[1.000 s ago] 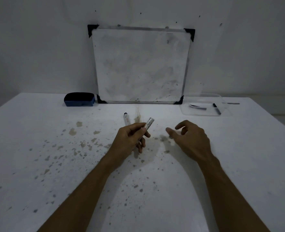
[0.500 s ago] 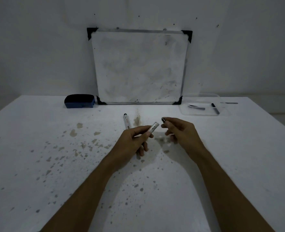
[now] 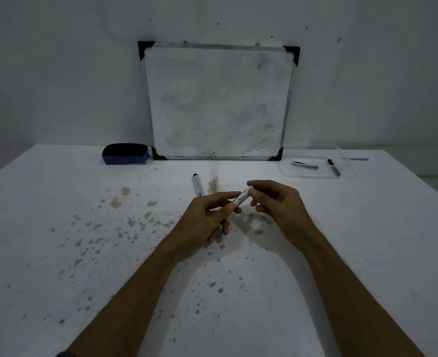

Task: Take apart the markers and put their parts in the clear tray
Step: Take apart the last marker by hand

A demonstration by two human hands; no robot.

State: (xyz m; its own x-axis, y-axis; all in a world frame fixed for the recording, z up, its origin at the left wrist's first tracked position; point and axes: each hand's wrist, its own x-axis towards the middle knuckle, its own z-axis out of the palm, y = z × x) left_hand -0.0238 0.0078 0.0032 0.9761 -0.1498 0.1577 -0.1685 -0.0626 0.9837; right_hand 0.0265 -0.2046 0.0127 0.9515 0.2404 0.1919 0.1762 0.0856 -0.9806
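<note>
My left hand (image 3: 207,217) grips a white marker barrel (image 3: 242,197) that points up and to the right, a little above the table. My right hand (image 3: 277,202) pinches the far end of that same barrel with thumb and forefinger. A second white marker (image 3: 198,185) with a black tip lies on the table just behind my left hand. The clear tray (image 3: 287,173) sits at the back right and holds several dark marker parts (image 3: 333,166).
A whiteboard (image 3: 218,101) leans against the wall at the back centre. A blue eraser (image 3: 125,153) sits to its left. The white table (image 3: 58,253) is stained with brown spots.
My right hand closed in from the right, held a small dark piece near the barrel half a second ago, and now pinches the barrel's end. My left hand stayed put.
</note>
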